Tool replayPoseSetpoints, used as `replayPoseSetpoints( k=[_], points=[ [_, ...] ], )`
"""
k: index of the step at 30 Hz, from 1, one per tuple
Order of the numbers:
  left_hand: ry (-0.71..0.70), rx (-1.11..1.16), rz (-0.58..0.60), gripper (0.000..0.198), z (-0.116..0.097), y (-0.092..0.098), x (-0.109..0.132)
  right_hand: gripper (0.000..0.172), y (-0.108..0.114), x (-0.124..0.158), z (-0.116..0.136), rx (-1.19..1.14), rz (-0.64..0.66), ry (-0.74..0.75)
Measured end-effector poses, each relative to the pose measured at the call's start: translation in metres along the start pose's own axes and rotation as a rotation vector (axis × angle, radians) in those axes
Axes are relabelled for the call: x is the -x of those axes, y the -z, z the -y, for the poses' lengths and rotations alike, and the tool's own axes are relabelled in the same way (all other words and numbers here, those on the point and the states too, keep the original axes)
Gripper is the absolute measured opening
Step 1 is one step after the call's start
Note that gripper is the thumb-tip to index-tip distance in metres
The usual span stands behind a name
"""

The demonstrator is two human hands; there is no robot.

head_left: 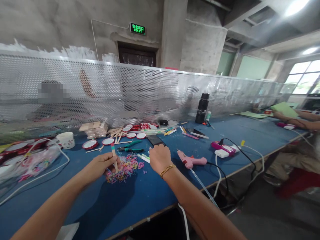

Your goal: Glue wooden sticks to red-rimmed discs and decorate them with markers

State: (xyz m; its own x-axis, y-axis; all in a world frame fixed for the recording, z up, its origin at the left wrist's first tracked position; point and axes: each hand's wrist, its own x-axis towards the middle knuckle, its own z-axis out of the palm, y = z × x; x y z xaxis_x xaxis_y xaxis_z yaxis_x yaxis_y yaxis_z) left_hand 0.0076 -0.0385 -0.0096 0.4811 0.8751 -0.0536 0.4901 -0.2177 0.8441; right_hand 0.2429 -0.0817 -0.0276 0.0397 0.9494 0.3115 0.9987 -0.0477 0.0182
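My left hand (110, 162) pinches a wooden craft stick (114, 158) upright; its upper end is coloured red and green. Under and beside that hand lies a loose pile of colourful small rubber bands (127, 169). My right hand (160, 158), with a gold chain bracelet (167, 170) on its wrist, is curled over the table at the near end of a dark phone (153, 140). Its fingertips are hidden, so what they hold cannot be made out. Whitish marker pens (144, 158) lie just left of it. Green-handled pliers (131, 147) rest behind the bands.
A pink glue gun (191, 160) with a clear glue stick lies to the right, near a power strip (223, 149) and cables. Behind are red-rimmed discs (141, 135), wooden sticks (116, 135), a white cup (65, 140) and a black bottle (202, 109). Another person's arm (290, 120) is far right.
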Motion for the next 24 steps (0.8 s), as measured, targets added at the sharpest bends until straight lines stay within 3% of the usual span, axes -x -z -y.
replayPoseSetpoints(
  k=[5,8,14,24],
  points=[
    [-0.004,-0.012,0.004,0.054,0.001,0.0,-0.001,0.027,-0.004,0.01,-0.008,-0.058,0.057,-0.099],
    [-0.006,-0.007,0.014,0.054,0.003,0.001,-0.002,0.025,-0.006,0.016,-0.014,-0.062,0.025,-0.13],
    [-0.014,-0.004,0.022,0.053,0.007,0.001,-0.005,0.023,-0.013,0.03,-0.015,-0.049,-0.102,-0.106],
    [-0.003,-0.007,0.004,0.051,0.007,0.001,-0.005,0.023,-0.018,0.036,-0.012,-0.117,-0.035,-0.021]
  ],
)
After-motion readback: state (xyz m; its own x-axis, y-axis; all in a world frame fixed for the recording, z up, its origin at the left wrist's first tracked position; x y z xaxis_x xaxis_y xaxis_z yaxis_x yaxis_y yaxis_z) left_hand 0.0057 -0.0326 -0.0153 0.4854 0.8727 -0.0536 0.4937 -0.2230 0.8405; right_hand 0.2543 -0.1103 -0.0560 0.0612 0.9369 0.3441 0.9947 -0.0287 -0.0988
